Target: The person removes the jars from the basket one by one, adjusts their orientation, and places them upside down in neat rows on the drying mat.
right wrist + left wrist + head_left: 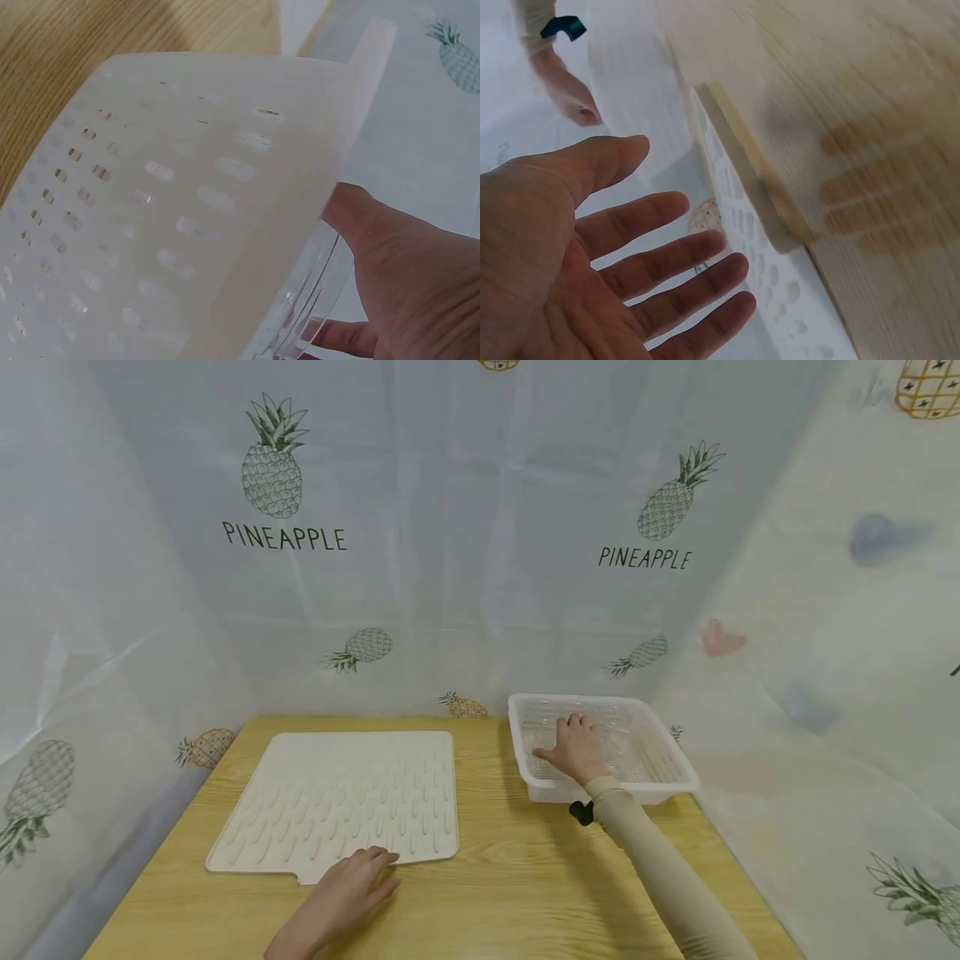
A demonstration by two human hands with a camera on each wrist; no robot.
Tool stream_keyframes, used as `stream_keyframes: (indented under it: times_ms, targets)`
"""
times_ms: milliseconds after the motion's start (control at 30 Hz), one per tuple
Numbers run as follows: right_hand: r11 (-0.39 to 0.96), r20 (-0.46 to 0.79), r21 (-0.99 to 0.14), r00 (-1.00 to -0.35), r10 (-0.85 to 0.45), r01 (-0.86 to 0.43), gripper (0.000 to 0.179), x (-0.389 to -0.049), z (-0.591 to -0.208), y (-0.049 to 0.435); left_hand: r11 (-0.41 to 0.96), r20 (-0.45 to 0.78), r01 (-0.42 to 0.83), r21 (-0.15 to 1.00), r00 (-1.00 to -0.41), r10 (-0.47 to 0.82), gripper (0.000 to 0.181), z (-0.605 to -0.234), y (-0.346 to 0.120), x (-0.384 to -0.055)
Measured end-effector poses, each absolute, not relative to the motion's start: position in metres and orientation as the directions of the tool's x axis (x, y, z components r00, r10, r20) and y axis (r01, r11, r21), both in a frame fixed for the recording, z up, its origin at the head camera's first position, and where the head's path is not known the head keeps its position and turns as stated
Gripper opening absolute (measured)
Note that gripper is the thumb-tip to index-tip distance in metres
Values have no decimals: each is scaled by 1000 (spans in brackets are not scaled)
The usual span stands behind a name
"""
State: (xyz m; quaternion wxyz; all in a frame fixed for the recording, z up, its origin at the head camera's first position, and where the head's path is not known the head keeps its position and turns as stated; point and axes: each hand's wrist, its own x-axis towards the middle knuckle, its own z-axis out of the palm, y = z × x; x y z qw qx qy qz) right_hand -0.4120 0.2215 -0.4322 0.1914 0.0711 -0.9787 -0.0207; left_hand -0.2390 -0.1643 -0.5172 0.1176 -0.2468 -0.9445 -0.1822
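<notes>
My left hand (348, 889) hovers at the near edge of a white draining mat (345, 802) with rows of raised oval ridges. In the left wrist view its fingers (675, 259) are spread and relaxed, holding nothing. On the right, my right hand (577, 750) reaches into a white perforated plastic basket (651, 793), thumb spread away from the fingers. Clear, see-through items (617, 745) lie inside; their kind is hard to make out. In the right wrist view a finger (349, 337) is beside a clear rim, while the basket's wall (217, 172) hides the fingertips.
Mat and basket stand on a yellow wood-grain table (495, 868), with bare wood between them. A pale curtain (465, 527) printed with pineapples hangs behind and along both sides. A dark band (581, 812) is on the right wrist.
</notes>
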Motion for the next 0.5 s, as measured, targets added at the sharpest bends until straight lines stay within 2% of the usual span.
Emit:
stream_keyframes:
  times_ms: [300, 500]
  targets:
    - [991, 362, 27, -923, -131, -130, 70, -411, -431, 223, 803, 266, 491, 339, -868, 419, 33, -515, -170, -244]
    - [990, 379, -12, -917, -124, -138, 73, -409, -428, 222, 810, 275, 498, 311, -863, 425, 32, -513, -168, -251]
